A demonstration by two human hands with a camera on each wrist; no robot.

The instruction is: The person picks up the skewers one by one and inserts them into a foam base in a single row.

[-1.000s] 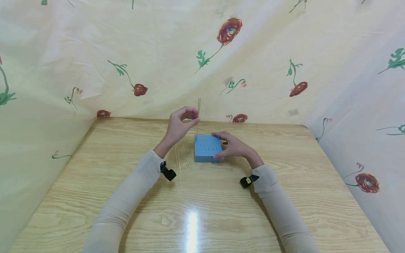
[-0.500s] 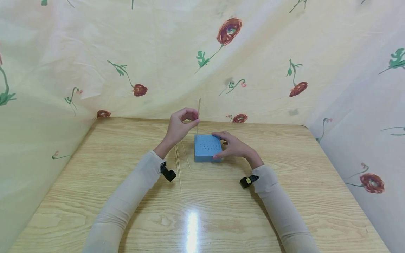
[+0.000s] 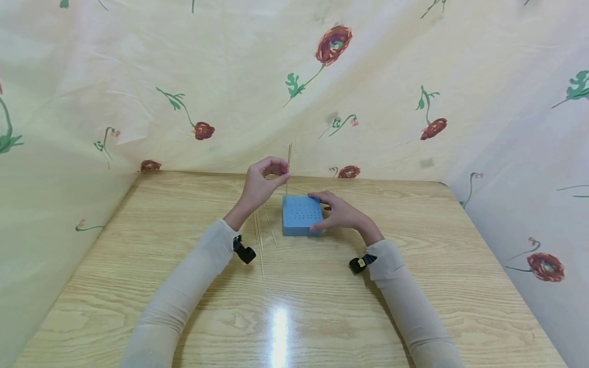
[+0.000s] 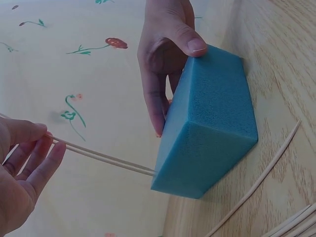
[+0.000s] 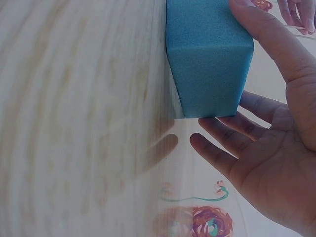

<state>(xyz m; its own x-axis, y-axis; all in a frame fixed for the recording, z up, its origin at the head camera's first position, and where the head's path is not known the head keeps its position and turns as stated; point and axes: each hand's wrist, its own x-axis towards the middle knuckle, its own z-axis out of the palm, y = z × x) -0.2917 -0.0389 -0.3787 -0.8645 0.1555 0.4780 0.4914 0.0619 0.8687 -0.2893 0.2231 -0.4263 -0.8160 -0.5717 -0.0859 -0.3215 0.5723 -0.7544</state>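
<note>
A blue foam block point(image 3: 301, 212) with rows of small holes in its top lies on the table. My left hand point(image 3: 264, 181) pinches thin wooden sticks point(image 3: 289, 153) between thumb and fingertips; they stand nearly upright at the block's back left corner. In the left wrist view two sticks point(image 4: 111, 159) run from the left hand point(image 4: 24, 168) to the block point(image 4: 212, 108). My right hand point(image 3: 338, 212) grips the block's right side, thumb at the front, fingers at the back. The right wrist view shows the right hand point(image 5: 276, 148) around the block point(image 5: 210, 64).
Several loose sticks point(image 3: 258, 237) lie on the wooden table point(image 3: 322, 306), left of the block and near my left wrist. A flower-patterned cloth point(image 3: 248, 76) hangs behind the table and along both sides.
Over the last second the left hand has shifted very slightly at the sticks, whose upper ends appear closer together. The right hand and the block have not visibly moved.
</note>
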